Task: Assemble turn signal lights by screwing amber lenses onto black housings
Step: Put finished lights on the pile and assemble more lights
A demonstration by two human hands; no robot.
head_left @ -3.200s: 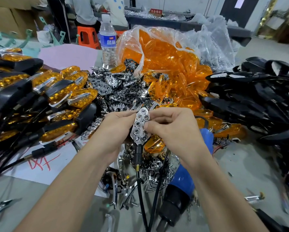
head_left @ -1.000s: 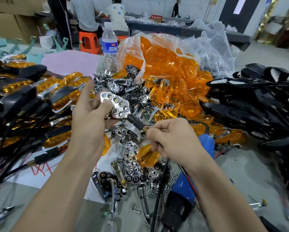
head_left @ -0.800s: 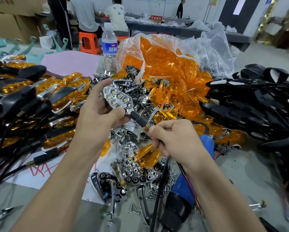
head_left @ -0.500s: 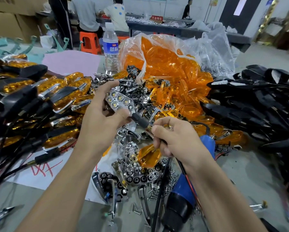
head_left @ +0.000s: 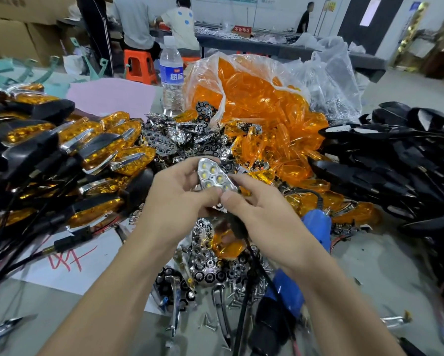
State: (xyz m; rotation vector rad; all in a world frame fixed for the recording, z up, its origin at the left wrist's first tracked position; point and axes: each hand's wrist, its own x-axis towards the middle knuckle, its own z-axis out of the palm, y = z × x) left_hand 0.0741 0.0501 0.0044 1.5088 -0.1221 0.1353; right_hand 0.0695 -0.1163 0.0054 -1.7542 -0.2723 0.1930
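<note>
Across the crowded bench [head_left: 370, 273] the biggest mass is a clear bag [head_left: 326, 80] spilling amber lenses [head_left: 254, 98] at the far centre. The black housings [head_left: 395, 160] are heaped well to the right, and finished lights [head_left: 61, 155] are stacked along the left. A blue power screwdriver [head_left: 316, 227] lies just under the right wrist, untouched. Above the middle of the bench both hands meet on one chrome reflector plate [head_left: 214, 177], its studded face turned up towards the camera. The left hand [head_left: 179, 194] curls round its left edge with the thumb against the lower end. The right hand [head_left: 262, 209] pinches that same lower end between thumb and forefinger, where a black lead [head_left: 241, 232] drops away. Loose screws [head_left: 241, 296] lie scattered below. No lens or housing is in hand yet, so the screwing step looks some way off. The plate seems light, thin and stiff, and its plated face is probably slick and easily marked, so its rim is the sensible hold. The lenses look like hard, glossy plastic, light and likely to crack or scratch. They are best lifted by the edges and seated squarely on a housing before any screw is driven.
</note>
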